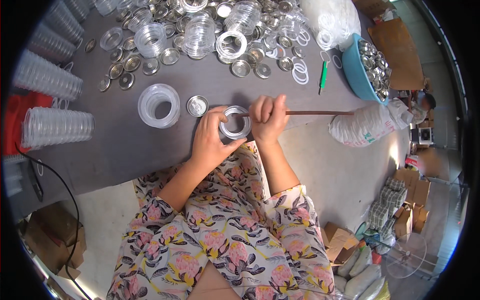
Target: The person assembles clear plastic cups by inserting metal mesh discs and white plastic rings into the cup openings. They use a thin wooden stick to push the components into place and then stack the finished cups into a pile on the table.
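Clear round plastic ring (235, 135) at the grey table's (120, 150) near edge, held just over the wearer's lap. Left hand (209, 136) pinches it from the nine o'clock side, fingers over the top, thumb along the lower rim. Right hand (267, 118) is closed in a fist round a thin brown rod (320, 113); its long end points to three o'clock, its tip reaches in over the ring. Whether the tip touches the inner wall: cannot tell.

Clock centred on the ring. Ten o'clock, just beside: perforated silver metal lid (198, 106). Between nine and ten, farther: thick stack of clear plastic rings (146, 106). Two o'clock: green-handled tool (323, 77), then teal plastic basin (354, 75) of metal lids.

Step in hand, by my reading: working the rod inside the ring. The next move calls for a firm left pinch and a controlled tip.
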A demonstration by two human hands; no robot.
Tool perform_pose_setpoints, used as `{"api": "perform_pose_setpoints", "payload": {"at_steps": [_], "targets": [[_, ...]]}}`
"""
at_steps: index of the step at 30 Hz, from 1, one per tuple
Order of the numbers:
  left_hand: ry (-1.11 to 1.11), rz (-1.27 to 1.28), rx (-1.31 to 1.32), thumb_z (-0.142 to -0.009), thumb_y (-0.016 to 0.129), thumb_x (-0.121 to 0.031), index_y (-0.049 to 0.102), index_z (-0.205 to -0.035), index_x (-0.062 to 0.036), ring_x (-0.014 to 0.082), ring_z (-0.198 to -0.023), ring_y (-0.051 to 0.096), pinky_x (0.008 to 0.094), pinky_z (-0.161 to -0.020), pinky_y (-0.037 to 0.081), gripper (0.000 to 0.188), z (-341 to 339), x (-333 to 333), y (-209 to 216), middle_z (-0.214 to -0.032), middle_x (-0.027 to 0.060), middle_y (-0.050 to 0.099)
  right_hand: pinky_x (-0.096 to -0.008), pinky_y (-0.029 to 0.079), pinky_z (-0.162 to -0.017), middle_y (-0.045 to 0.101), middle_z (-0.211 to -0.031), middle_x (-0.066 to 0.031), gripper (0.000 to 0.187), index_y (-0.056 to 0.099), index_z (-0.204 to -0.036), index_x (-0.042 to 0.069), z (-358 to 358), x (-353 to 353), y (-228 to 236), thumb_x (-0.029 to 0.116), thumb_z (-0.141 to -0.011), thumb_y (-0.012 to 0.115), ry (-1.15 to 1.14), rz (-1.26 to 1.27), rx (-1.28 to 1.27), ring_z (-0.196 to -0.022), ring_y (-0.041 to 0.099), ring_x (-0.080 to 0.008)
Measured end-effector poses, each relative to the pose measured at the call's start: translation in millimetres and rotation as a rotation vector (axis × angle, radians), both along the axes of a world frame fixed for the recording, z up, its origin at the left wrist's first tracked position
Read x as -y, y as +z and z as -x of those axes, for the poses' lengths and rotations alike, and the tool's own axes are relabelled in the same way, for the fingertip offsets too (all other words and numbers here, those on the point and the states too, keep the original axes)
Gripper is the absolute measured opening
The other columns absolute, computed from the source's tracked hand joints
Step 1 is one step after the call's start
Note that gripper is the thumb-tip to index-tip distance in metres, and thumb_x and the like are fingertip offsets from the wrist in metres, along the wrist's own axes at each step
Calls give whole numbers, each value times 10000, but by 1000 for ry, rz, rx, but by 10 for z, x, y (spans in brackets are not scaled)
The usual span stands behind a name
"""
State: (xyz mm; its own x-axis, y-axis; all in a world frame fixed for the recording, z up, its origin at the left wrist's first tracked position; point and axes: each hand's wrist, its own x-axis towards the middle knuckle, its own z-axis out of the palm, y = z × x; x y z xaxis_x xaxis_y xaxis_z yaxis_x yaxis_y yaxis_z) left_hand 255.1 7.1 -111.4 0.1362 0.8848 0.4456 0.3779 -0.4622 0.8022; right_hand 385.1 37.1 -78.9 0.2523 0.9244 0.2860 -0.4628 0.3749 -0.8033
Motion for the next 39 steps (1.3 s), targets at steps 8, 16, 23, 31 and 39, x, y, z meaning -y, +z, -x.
{"api": "perform_pose_setpoints", "payload": {"at_steps": [8,16,23,31,39], "targets": [[37,5,-22,-526,817,-113,417,-948,-53,343,-1000,532,399,-839,433,585,-15,12,-22,-1087,173,534,-261,217,-395,276,-428,-6,609,258,-439,140,-39,267,224,434,-972,249,103,209,1,-384,196,-116],[30,33,-15,-528,808,-127,426,-1043,-38,324,-1008,523,391,-853,426,647,-9,16,-31,-1098,159,523,-277,233,-396,274,-425,1,576,271,-464,122,117,-8,67,381,-978,281,36,30,-14,-386,222,-124],[36,32,-33,-527,819,-132,417,-1052,-37,341,-1000,528,393,-858,425,668,-10,20,-12,-1097,171,525,-258,273,-417,344,-441,-5,513,328,-508,80,-45,182,403,271,-983,349,147,111,506,-407,321,-111],[32,-3,-48,-563,809,-176,423,-1121,-13,337,-1027,512,400,-879,415,697,-11,16,-64,-1110,171,513,-268,187,-367,260,-409,-8,584,254,-451,115,256,-194,251,374,-966,349,44,146,53,-367,224,-112],[24,44,-72,-591,796,-196,416,-1152,-11,329,-1056,498,402,-896,406,702,1,41,-8,-1127,163,508,-254,216,-371,308,-413,8,552,317,-478,90,-31,29,406,330,-973,364,196,309,259,-377,292,-91]]}}
